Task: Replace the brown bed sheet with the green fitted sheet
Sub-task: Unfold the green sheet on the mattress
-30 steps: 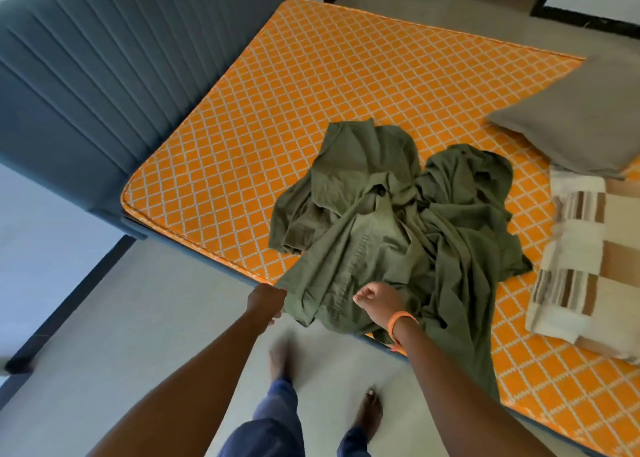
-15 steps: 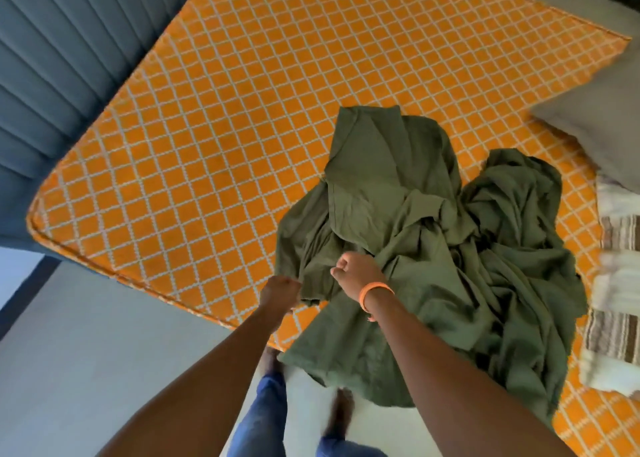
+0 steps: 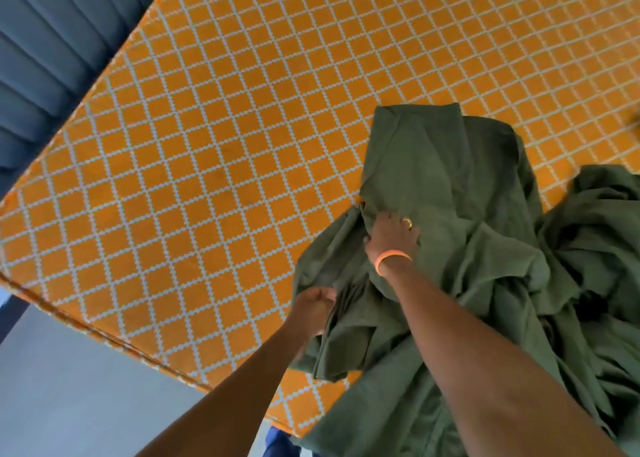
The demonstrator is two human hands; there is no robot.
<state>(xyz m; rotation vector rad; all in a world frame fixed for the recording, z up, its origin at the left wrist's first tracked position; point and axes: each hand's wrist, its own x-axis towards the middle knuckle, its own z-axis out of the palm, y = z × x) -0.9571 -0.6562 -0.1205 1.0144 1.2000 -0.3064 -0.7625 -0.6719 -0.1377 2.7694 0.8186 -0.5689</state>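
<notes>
The green fitted sheet [image 3: 460, 193] lies crumpled on the right half of a bare orange mattress [image 3: 221, 144] with a white diamond pattern, and part of it hangs over the near edge. My left hand [image 3: 313, 309] grips a bunched fold at the sheet's left edge. My right hand [image 3: 391, 233], with an orange wristband and a ring, reaches further in and clutches a fold near the middle of the heap. No brown sheet is in view.
A blue-grey padded headboard [image 3: 52, 40] stands at the upper left. Pale floor [image 3: 69, 387] runs along the mattress's near side, where my blue trouser leg [image 3: 280, 444] shows.
The view has moved closer over the mattress. My right hand has reached further up into the sheet and taken a new fold. The pillow and striped cloth at the right are out of view.
</notes>
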